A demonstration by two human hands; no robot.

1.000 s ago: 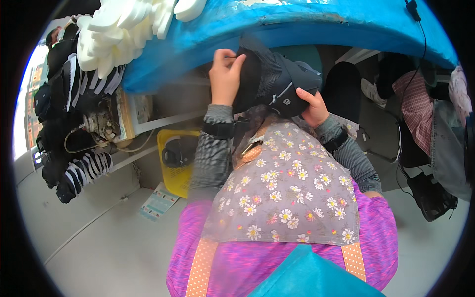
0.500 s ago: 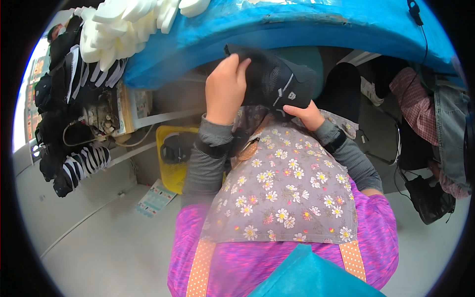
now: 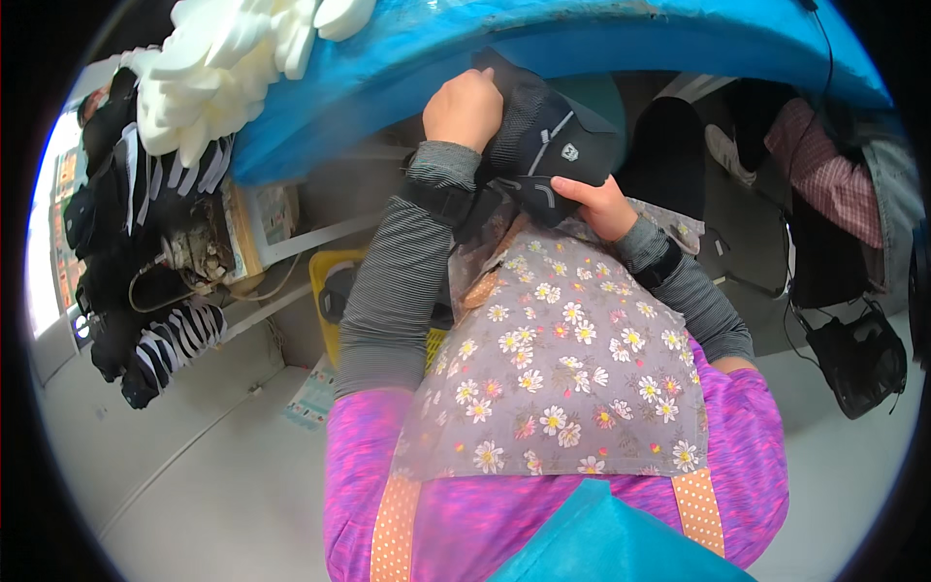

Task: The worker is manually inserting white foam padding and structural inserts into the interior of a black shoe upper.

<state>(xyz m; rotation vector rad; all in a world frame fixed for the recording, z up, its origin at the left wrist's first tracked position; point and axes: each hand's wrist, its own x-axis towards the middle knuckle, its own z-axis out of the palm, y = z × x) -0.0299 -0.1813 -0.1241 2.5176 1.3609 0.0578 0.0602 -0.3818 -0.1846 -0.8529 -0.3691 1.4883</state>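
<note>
One dark fabric piece (image 3: 587,126), with a pale line of trim and a small shield-shaped badge, is held up just on the person's side of the blue-covered tabletop (image 3: 592,37), its top corner lying across the tabletop's near edge in this view. The left hand (image 3: 465,109), nearer that edge, is curled closed at the piece's upper left margin; its fingertips are hidden, but it appears to be gripping the cloth. The right hand (image 3: 605,208), farther back from the tabletop, pinches the lower right side, thumb on top and fingers out of sight beneath. The piece looks light and pliable, with a textured, mesh-like patch that should not be slippery; slack parts would probably fold or sag, so opposite margins seem the best places to hold, clear of the badge. White foam-like pieces (image 3: 208,82) sit on the tabletop's left end, and a yellow crate (image 3: 330,341) stands lower, on its near left side.
</note>
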